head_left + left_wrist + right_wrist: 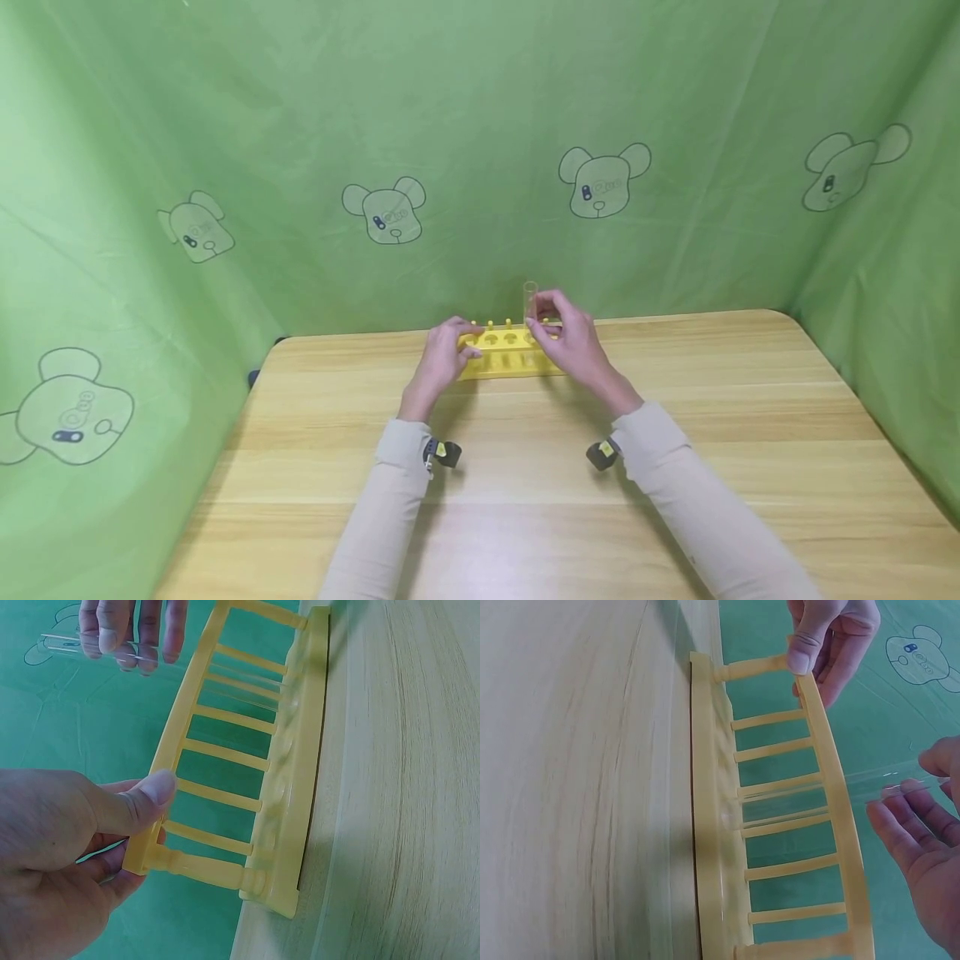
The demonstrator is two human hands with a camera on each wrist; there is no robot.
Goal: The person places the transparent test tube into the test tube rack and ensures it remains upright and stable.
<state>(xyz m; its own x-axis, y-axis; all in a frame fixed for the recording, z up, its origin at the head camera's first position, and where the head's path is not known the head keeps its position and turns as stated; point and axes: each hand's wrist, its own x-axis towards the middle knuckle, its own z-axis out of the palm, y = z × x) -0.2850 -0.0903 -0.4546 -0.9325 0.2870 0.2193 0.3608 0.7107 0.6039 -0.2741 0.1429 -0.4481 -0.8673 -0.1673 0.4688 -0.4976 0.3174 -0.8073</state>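
Note:
A yellow test tube rack (504, 372) stands on the table near its far edge, with a row of round holes in its upper rail. My left hand (441, 357) grips the left end of that rail, the thumb on the near side (156, 789). At the rack's right half, my right hand (572, 340) pinches a clear glass test tube (530, 293) between thumb and fingers. The tube stands upright through a hole, its top above the fingers. Its lower part shows between the rack's bars in the right wrist view (784, 806).
The wooden table (517, 475) stretches toward me and to both sides. A green curtain (480, 108) with printed bear heads hangs close behind the rack and along both sides. Short yellow pegs (508, 323) rise along the rack's back.

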